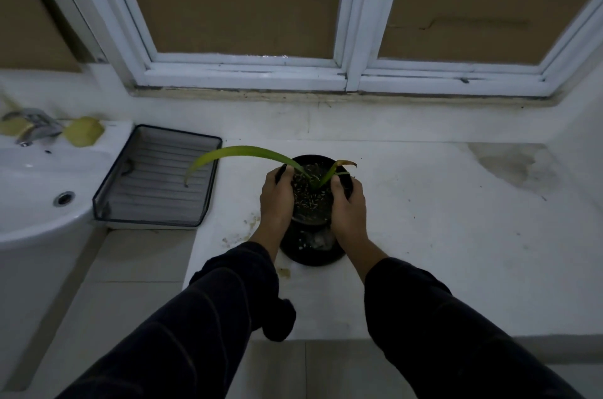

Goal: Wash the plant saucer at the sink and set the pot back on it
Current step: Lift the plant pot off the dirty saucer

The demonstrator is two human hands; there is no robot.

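From the head view, the left hand [276,199] and right hand [348,204] clamp opposite sides of the black pot [311,194], fingers curled over its rim, a two-sided grip that keeps soil and leaves level. Just below and nearer than the grip, the dark saucer [313,251] sits on the white bench [440,219], apparently about to be freed. The sink [39,189] waits well to the left of the grip, past a ribbed tray [156,180].

pot [311,199]: black, leafy, raised | saucer [313,251]: black, beneath, on counter
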